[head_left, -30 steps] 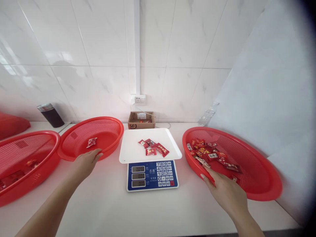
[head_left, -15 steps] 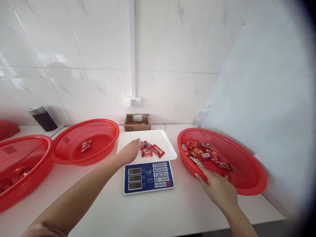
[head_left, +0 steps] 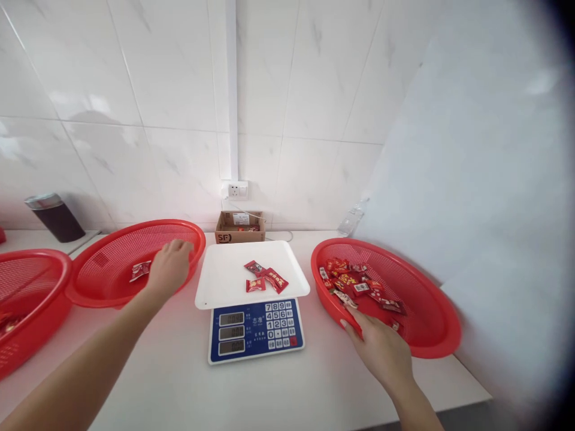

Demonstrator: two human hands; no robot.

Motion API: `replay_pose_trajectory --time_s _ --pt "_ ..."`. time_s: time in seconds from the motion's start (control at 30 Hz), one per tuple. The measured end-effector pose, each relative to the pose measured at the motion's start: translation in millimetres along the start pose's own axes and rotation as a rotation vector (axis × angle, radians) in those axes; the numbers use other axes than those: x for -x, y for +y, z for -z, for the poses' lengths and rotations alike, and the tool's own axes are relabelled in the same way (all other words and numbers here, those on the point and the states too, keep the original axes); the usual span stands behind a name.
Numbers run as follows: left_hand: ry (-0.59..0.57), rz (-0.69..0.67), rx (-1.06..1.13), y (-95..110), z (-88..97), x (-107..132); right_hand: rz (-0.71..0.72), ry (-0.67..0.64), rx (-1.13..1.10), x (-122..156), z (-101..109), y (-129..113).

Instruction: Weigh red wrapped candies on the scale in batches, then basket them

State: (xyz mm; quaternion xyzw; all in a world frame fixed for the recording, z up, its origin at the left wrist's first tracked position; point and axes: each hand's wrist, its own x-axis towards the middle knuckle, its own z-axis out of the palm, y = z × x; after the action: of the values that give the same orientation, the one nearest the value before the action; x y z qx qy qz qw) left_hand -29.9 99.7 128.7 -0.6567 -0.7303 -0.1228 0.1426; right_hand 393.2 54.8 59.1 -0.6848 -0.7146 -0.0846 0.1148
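Note:
My left hand (head_left: 171, 266) is over the right side of a red plastic basket (head_left: 83, 287). Its fingers are curled, and whatever they may hold is hidden. A single red-and-white wrapped packet (head_left: 141, 270) lies in that basket. My right hand (head_left: 380, 347) grips the near rim of another red basket (head_left: 435, 317), thumb outside. Several red snack packets (head_left: 348, 280) are heaped in this basket's left part. Between the hands stands a digital scale (head_left: 256, 330) with a white tray (head_left: 220, 266). On the tray, small red packets (head_left: 275, 279) lie close together.
A third red basket (head_left: 40, 332) with packets inside stands at the far left. Along the wall are a dark flask (head_left: 60, 221), a small cardboard box (head_left: 240, 236) and a clear plastic bottle (head_left: 351, 219). A wall socket (head_left: 235, 190) sits above the box.
My left hand has moved left from the packets on the tray to above the basket. My right hand stays on its basket's rim. The view has shifted slightly right.

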Motion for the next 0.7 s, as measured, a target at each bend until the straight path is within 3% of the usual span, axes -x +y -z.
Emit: replay_pose_trajectory --time_s 0.07,0.13,0.33,0.43,0.53,0.7 --pt "0.023 0.04 0.032 -11.3 1.8 0.1 -0.004 0.004 0.001 0.0 0.7 -0.2" --pt "0.008 -0.019 0.126 -5.6 -0.9 2.8 -0.011 0.003 0.009 0.3 1.0 -0.4" --pt "-0.143 -0.321 0.384 76.5 -13.5 19.7 -0.04 -0.035 0.009 1.2 0.1 -0.3" --pt "-0.223 -0.407 0.418 105.8 -14.6 22.0 -0.038 -0.027 -0.01 1.1 -0.9 0.2" --pt "-0.264 -0.423 0.389 115.8 -17.9 19.4 -0.031 -0.007 -0.013 0.9 -3.4 1.5" --pt "-0.25 -0.347 0.332 115.7 -24.5 19.3 -0.024 0.025 -0.017 0.7 -8.7 4.1"
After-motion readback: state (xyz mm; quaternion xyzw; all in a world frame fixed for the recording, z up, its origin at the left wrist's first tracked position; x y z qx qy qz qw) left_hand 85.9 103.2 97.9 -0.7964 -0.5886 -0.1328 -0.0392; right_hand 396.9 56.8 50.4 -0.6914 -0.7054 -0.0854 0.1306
